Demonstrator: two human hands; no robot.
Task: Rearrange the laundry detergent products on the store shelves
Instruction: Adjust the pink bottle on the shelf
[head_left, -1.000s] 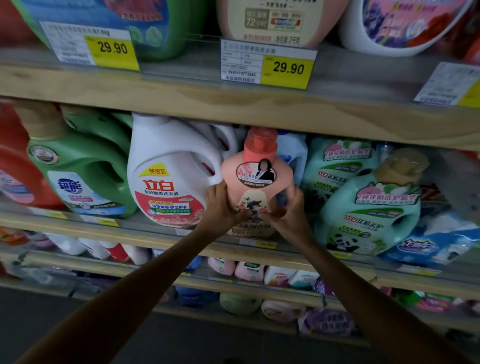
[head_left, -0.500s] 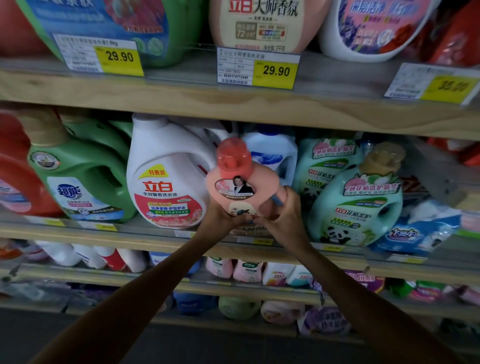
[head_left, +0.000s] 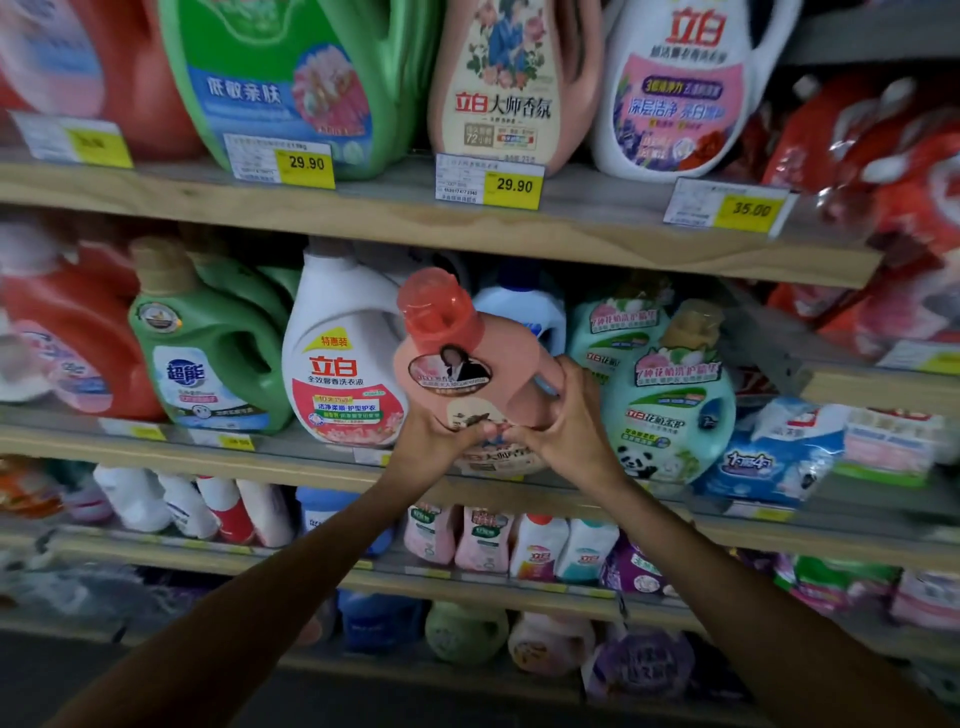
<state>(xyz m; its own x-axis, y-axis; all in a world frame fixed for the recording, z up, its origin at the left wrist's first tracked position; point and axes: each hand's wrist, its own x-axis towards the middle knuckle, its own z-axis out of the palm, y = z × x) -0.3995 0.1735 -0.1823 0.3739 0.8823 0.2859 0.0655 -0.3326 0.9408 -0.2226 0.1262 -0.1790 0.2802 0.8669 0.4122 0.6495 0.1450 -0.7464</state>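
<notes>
A pink detergent bottle (head_left: 470, 358) with a red cap is tilted to the left in front of the middle shelf (head_left: 291, 457). My left hand (head_left: 434, 441) grips its lower left side and my right hand (head_left: 569, 421) grips its lower right side by the handle. The bottle's base is hidden behind my fingers. To its left stands a white detergent jug (head_left: 337, 353); to its right is a mint green jug (head_left: 670, 400). A blue-capped white bottle (head_left: 524, 306) shows behind the pink one.
The upper shelf (head_left: 467, 228) holds a green jug (head_left: 291, 83), a matching pink bottle (head_left: 511, 78) and a white bottle (head_left: 685, 88), with yellow price tags on its edge. A green jug (head_left: 208, 353) and a red jug (head_left: 67, 332) stand at the left. Small bottles fill the lower shelves.
The pink bottle has come forward out of its row and tipped left, cap leaning over the white jug. Both hands kept their hold. The view has tilted upward.
</notes>
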